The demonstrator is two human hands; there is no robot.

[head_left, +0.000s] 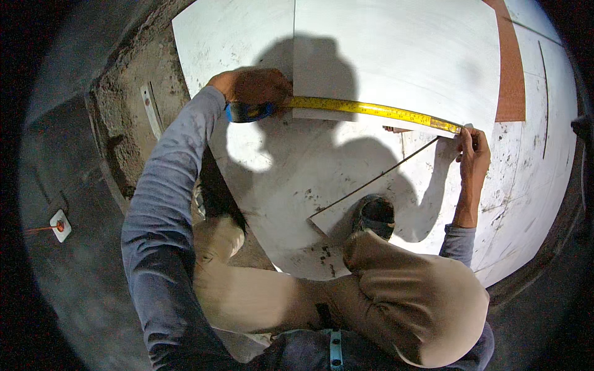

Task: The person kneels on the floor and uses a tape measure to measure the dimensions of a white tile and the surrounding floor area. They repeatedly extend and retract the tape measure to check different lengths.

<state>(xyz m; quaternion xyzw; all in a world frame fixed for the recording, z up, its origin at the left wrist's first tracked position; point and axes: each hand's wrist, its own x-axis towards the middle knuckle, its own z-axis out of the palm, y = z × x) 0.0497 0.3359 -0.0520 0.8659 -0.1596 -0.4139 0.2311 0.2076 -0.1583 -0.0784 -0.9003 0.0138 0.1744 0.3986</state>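
My left hand [255, 85] is closed around a blue and black tape measure [249, 112]. Its yellow blade [365, 108] runs out to the right, along the near edge of a large white panel [402, 52]. At the blade's far end, my right hand [475, 151] pinches the tip between thumb and fingers, close to the panel's near right corner. The blade bows slightly in this view. Shadow covers part of my left hand, so its finger placement is partly hidden.
A reddish-brown strip [511, 68] borders the panel's right side. Scuffed white sheets [297, 179] lie underfoot, with a raised diagonal edge near my shoe [375, 215]. A metal strip [150, 110] lies on rough ground at left; a white square plate [60, 226] is farther left.
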